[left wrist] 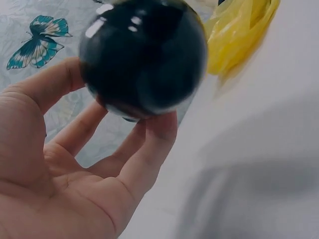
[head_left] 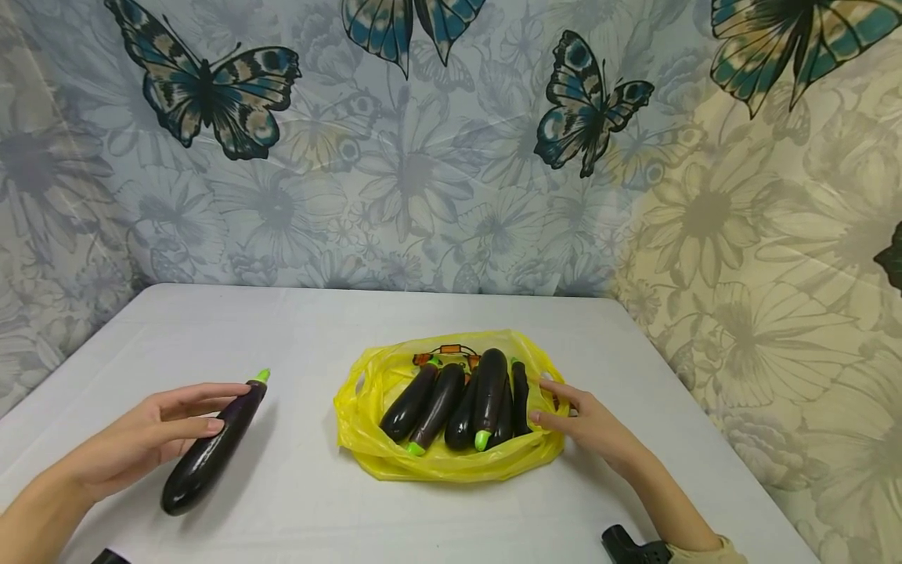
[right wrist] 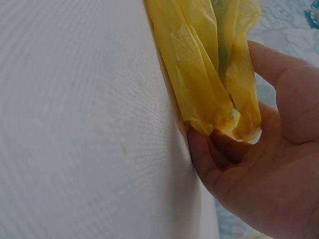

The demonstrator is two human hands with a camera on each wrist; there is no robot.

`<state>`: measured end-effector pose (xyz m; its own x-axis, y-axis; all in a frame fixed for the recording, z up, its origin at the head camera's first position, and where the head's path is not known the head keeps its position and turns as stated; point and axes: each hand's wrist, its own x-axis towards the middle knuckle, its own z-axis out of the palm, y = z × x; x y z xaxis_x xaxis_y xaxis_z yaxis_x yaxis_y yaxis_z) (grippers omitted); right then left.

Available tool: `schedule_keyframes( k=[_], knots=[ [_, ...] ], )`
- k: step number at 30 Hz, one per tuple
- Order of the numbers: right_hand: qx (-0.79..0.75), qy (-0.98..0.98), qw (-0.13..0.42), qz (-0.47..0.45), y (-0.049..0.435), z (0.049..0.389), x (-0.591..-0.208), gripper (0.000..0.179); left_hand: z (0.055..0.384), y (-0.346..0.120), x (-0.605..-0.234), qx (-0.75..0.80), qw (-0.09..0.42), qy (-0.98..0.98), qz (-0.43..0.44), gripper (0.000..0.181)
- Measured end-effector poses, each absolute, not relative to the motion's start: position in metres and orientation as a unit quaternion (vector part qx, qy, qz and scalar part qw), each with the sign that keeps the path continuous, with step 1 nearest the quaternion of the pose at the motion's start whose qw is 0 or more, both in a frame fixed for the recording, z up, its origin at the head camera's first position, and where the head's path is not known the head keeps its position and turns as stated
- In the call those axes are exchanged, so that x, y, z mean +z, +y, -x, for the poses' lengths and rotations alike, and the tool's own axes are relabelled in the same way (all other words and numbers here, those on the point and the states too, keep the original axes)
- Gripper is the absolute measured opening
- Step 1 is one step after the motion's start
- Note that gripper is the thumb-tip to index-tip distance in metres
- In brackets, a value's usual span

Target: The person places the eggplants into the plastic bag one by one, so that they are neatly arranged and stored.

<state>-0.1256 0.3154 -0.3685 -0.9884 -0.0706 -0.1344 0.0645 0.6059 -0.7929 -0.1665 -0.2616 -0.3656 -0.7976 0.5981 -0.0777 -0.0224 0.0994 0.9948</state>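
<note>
My left hand (head_left: 158,431) grips a dark, glossy eggplant (head_left: 214,450) above the left part of the table, its green stem tilted up and away. In the left wrist view the rounded end of that eggplant (left wrist: 144,57) faces the camera, with thumb and fingers around it. A yellow plastic bag (head_left: 458,466) lies spread at the middle, holding several more eggplants (head_left: 440,403) side by side. At the bag's right edge is my right hand (head_left: 599,427). The right wrist view has the bag's gathered side (right wrist: 199,74) between the thumb and fingers of that hand (right wrist: 269,149).
A white table (head_left: 296,337) carries everything. Patterned butterfly fabric (head_left: 416,180) hangs behind it and along both sides. Black device parts (head_left: 634,546) show at the right wrist and near the bottom left edge.
</note>
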Motion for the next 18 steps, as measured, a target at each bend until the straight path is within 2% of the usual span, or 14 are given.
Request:
schedule_keyframes(
  k=[8,18],
  knots=[
    [-0.447,0.891,0.077,0.001,0.316,0.123,-0.368,0.079,0.164,-0.243,-0.364,0.654,0.289,0.67,-0.198,0.048],
    [-0.452,0.889,0.074,0.006,0.317,0.122,-0.369,0.077,0.164,-0.201,-0.345,0.63,0.271,0.706,-0.178,0.05]
  ],
)
